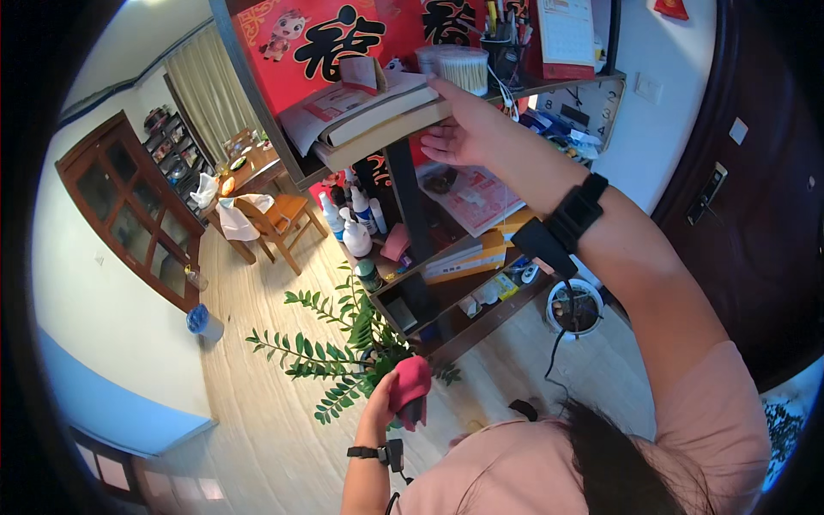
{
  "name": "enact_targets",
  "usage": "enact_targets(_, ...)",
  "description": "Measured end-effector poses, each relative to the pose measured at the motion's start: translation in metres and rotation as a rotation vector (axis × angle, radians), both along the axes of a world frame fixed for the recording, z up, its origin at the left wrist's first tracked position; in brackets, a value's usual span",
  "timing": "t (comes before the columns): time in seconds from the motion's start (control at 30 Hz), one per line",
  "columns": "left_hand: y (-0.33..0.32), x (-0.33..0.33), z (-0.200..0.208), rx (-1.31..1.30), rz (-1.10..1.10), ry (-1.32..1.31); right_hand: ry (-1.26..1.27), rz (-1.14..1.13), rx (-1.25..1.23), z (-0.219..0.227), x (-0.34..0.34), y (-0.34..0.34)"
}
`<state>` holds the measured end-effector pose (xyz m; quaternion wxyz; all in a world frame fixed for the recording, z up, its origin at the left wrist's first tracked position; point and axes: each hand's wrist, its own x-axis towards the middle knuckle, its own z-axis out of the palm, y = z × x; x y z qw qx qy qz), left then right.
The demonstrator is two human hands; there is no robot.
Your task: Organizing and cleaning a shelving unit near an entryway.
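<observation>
At the shelf (258,86) | our right hand (468,129) grips the book stack (386,124) by its end, thumb above, fingers below, seemingly supporting it | our left hand (378,402), well apart, clutches a red cloth (409,382) low, clear of the books

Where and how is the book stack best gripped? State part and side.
Probably the right end of the book stack, from the right, thumb above and fingers beneath: the books lie flat on one another, your right hand is at that end, and a folded card sits on top farther left.
</observation>
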<state>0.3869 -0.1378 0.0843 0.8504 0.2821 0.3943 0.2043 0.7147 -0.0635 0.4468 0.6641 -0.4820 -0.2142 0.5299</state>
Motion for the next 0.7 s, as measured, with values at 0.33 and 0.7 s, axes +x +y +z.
enact_targets(0.33, -0.029, -0.043, -0.038, -0.042, 0.357, -0.073, -0.216, 0.069, 0.012, 0.013, -0.011, 0.025)
enact_targets(0.7, -0.023, -0.022, -0.068, -0.025, 0.372, -0.098, 0.195, -0.140, 0.265, 0.001, -0.044, 0.003)
